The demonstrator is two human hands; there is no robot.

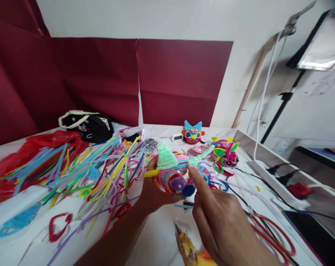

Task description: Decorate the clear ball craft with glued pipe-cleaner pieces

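Note:
My left hand is wrapped round the left side and underside of a colourful pipe-cleaner figure. The figure has a green triangular ear, a purple round piece and a blue disc. A light green fuzzy strip sticks out at its upper right. My right hand has its index finger stretched to the top of the figure, touching or nearly touching it, with the other fingers curled. Whatever those curled fingers may hold is hidden. Below lies a yellow glue gun, its nozzle pointing away.
Many loose pipe cleaners and a red plastic bag cover the left. Behind stand a black pouch, a small display and two finished-looking figures. A power strip, cables and a dark tablet lie right.

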